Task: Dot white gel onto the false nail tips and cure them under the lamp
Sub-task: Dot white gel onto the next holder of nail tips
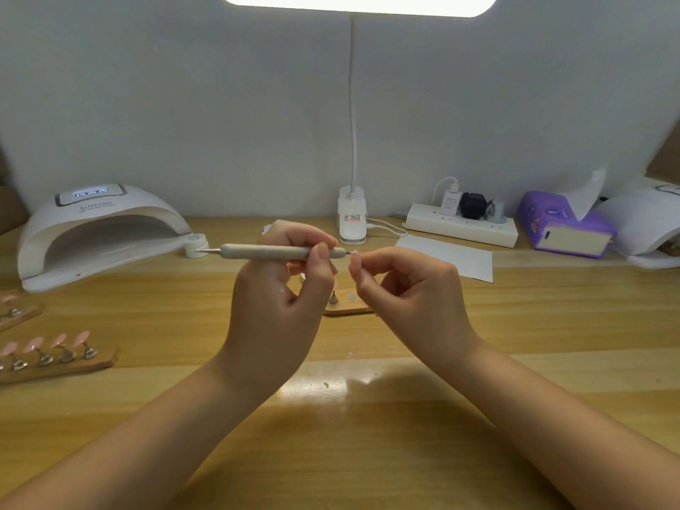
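My left hand (283, 285) grips a beige dotting pen (283, 251) held level, its right tip pointing at a small false nail tip (355, 256). That nail tip is pinched between thumb and fingers of my right hand (408, 288). Behind my hands lies a small wooden holder (347, 307) with a metal stand on it, mostly hidden. A little white gel pot (196, 244) stands beside the white curing lamp (99, 230) at the back left. Further left lie wooden holders with several pink nail tips (55, 347).
A clip desk lamp (352, 219) stands at the back middle with its cable. To its right are a white power strip (461, 226) with plugs, a white paper sheet (449, 257), a purple tissue pack (563, 224) and another white device (647, 230).
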`<state>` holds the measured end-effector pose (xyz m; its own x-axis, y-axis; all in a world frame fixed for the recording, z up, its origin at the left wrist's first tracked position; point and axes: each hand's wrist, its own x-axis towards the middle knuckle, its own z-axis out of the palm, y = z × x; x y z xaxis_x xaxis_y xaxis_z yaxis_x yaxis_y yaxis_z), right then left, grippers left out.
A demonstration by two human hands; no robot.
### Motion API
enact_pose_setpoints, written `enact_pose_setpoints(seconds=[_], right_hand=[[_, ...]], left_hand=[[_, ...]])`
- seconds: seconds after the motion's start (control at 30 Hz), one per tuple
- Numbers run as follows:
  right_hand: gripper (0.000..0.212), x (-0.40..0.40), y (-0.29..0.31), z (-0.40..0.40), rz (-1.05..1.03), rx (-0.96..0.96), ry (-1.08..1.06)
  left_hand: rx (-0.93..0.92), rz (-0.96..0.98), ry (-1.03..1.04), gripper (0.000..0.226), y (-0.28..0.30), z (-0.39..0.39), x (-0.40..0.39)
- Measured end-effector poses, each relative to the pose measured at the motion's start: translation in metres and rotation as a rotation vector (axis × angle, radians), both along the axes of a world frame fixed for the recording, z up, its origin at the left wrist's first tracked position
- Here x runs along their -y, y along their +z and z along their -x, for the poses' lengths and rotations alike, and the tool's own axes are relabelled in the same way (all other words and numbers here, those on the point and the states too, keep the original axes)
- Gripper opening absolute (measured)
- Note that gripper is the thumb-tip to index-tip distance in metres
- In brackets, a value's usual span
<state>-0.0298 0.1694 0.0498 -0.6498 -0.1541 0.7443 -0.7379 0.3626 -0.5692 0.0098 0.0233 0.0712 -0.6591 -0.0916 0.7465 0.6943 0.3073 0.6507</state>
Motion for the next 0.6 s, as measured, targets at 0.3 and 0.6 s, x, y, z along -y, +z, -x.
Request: enact_pose_setpoints(seconds=[0.3,0.6], right_hand=[[0.008,0.0005,0.0006,-0.0008,0.001,0.009,-0.012],[0.008,0.0001,0.0005,-0.0021,0.001,0.016,-0.011]], left_hand=[[0.008,-0.005,0.000,0.011,-0.0008,0.0009,0.0008],[0.016,-0.001,0.025,0.010,-0.0024,0.0019,0.0012]])
